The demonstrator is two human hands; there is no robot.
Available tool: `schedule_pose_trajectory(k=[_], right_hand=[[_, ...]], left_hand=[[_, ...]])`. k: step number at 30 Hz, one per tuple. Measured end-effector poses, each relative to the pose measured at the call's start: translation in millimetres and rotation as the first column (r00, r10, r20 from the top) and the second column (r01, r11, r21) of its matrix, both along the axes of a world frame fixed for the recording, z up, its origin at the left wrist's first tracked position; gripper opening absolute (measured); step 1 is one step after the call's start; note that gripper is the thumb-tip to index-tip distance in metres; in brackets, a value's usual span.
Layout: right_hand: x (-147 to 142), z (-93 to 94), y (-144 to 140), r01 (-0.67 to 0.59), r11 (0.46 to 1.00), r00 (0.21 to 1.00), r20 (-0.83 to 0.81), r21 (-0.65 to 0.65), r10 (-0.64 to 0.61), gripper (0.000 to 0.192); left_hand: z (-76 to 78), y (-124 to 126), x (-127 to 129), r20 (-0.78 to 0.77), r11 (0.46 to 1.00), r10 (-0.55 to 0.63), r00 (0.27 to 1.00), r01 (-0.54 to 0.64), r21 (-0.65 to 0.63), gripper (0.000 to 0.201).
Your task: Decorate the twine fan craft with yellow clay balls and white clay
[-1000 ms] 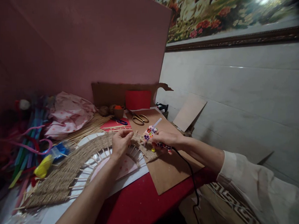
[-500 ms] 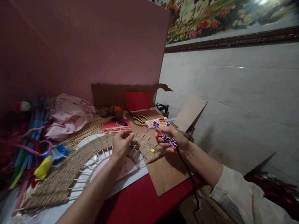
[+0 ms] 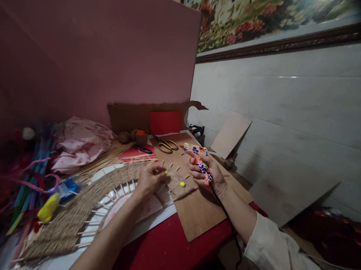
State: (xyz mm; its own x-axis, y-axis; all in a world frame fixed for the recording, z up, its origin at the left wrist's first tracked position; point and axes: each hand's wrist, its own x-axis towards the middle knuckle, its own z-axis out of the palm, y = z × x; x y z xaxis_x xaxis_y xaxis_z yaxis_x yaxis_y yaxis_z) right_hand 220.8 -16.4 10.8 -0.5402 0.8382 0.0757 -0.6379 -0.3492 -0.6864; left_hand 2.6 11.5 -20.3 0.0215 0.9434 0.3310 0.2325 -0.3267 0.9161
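A woven twine arch (image 3: 66, 211) with wooden sticks poking from both edges lies across the table. Over its right part, my left hand (image 3: 149, 179) pinches a small yellow piece (image 3: 165, 173) between thumb and fingertips, at or just above the weave. Another yellow ball (image 3: 182, 184) sits on the twine to the right. My right hand (image 3: 208, 176) is wrapped round the handle of a flower-patterned glue gun (image 3: 200, 158), its nozzle pointing left and its black cord hanging down. Inside the arch lies a pink patterned piece (image 3: 144, 207).
Gold-handled scissors (image 3: 168, 145) rest on a brown board (image 3: 199, 214). A blue-handled cutter (image 3: 142, 149) lies on red card. To the left are a yellow clay lump (image 3: 48, 207), pipe cleaners (image 3: 34, 179) and crumpled pink cloth (image 3: 81, 142). A pink wall stands behind.
My left hand has moved slightly right with the yellow piece and lowered toward the weave. In my right hand the glue gun has turned, its nozzle now raised. The view has shifted slightly.
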Motion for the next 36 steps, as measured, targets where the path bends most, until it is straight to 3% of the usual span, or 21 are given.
schedule_pose_trajectory(k=[14,22,26,29,31,33,36], right_hand=[[-1.0,-7.0,4.2,-0.06,0.997,0.998,-0.008,-0.056,0.06,0.023],[-1.6,-4.4,2.1,-0.055,0.996,0.998,0.003,-0.067,0.055,0.022],[-1.7,-3.6,1.1,-0.058,0.996,0.998,-0.002,-0.063,0.058,0.021],[-1.6,-4.0,1.1,-0.063,0.996,0.998,0.001,-0.056,0.063,0.021],[-1.4,-4.5,1.4,-0.061,0.997,0.998,-0.001,-0.056,0.061,0.022],[-1.2,-4.9,1.7,-0.054,0.997,0.999,-0.004,-0.061,0.054,0.023],[-1.0,-4.8,1.9,-0.035,0.997,0.999,0.0,-0.069,0.035,0.023]], left_hand=[[-6.5,1.4,-1.6,-0.271,0.997,-0.019,0.962,0.038,0.066,0.004],[-1.6,-3.7,0.0,-0.486,0.995,0.034,0.873,0.018,0.103,0.009],[-0.4,-2.2,0.7,-0.393,0.996,-0.02,0.919,0.052,0.069,0.01],[7.6,-3.9,0.0,-0.328,0.99,0.005,0.945,0.042,0.134,0.02],[15.2,-9.3,-1.1,-0.44,0.976,0.092,0.893,0.005,0.216,0.031],[21.9,-17.7,-2.5,-0.629,0.959,0.184,0.755,0.002,0.284,0.036],[26.5,-31.0,-3.6,-0.825,0.948,0.191,0.532,0.12,0.296,0.033]])
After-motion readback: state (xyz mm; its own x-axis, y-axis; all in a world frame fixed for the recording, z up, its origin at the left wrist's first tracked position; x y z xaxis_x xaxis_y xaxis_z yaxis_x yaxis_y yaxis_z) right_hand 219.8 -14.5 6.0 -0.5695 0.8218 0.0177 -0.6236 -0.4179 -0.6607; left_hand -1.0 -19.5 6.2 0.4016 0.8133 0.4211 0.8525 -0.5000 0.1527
